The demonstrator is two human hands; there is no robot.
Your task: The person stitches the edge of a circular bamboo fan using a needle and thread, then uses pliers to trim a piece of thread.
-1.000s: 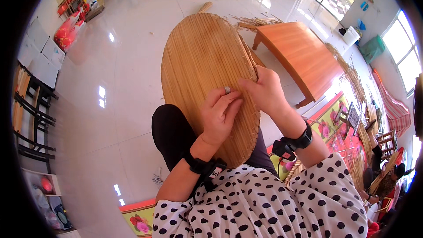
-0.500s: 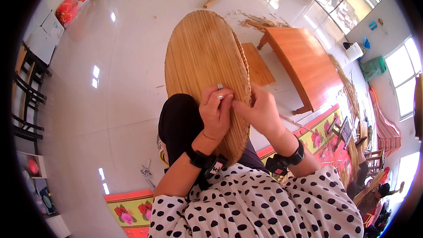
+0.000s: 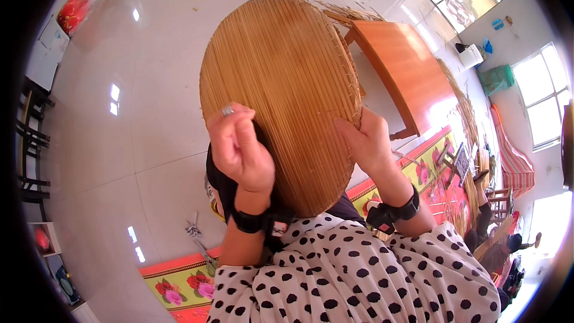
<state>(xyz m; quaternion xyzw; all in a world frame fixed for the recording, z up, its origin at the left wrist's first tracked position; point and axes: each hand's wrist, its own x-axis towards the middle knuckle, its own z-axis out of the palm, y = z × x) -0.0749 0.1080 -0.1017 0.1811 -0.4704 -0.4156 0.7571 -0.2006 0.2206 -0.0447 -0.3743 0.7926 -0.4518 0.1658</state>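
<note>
Resting on the person's lap and tilted up toward the camera, a large oval mat [image 3: 281,90] of fine straw-coloured reeds fills the middle of the view, its surface ribbed with close parallel strands and its edge bound in a slightly rougher stitched rim. The right hand [image 3: 368,143] grips that rim on the right side, fingers curled behind the edge and thumb lying flat on the ribbed face. The left hand [image 3: 239,149] is raised in front of the lower left part of the mat, its fingers bunched together with the tips pressed against one another, a small shiny metal piece [image 3: 228,110] showing at the topmost fingertip; whether it pinches a thread or needle cannot be told. Both wrists carry black straps [image 3: 391,214], and the sleeves [image 3: 359,275] are soft white cloth with black dots. Beyond the mat stands a smooth orange-brown wooden worktop [image 3: 406,72] with squared edges, loose straw stalks [image 3: 347,12] scattered on the floor beside it. The floor [image 3: 119,143] is glossy pale tile that mirrors the window light. Bright floral floor mats [image 3: 179,281] in yellow, pink and red lie near the person's legs.
</note>
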